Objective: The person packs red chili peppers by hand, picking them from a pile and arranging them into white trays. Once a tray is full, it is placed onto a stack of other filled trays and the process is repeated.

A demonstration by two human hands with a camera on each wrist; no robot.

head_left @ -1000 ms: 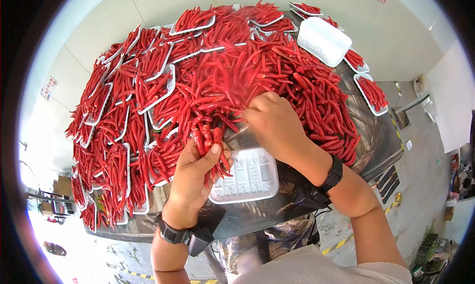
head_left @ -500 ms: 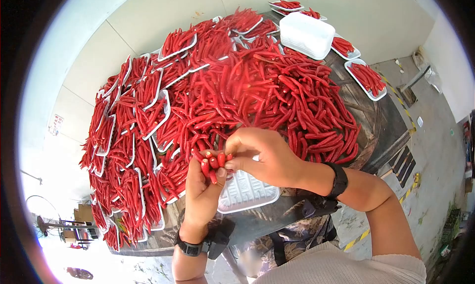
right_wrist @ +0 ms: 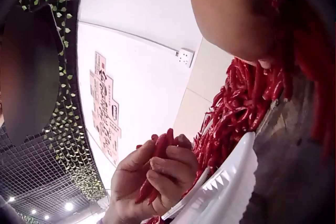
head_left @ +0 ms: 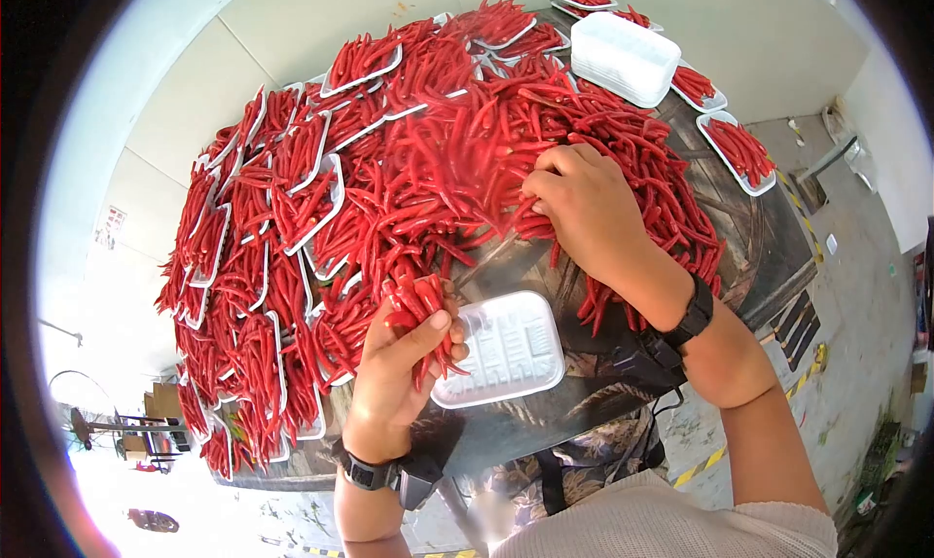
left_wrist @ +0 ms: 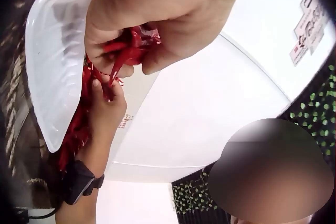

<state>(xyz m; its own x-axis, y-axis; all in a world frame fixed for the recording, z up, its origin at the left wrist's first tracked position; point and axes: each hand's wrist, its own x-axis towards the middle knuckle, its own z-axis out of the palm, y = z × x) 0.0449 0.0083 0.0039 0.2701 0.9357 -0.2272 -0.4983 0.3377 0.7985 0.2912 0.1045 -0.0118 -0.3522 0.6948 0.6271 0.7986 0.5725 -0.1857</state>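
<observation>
The left hand [head_left: 394,363] has its grip curled round a bundle of chillies [head_left: 418,300], thumb pressed across them, above the near edge of the bench [head_left: 754,232] just beside the empty white tray [head_left: 511,349]. The bundle fans out at the top, so a loose pod could slip free and drop past that edge. The right hand [head_left: 579,203] is dug into the heap of chillies [head_left: 438,159] mid-bench. Its fingertips are buried, so I cannot tell whether its grip pinches a pod, and a tug there could drag tangled neighbours down off the bench.
</observation>
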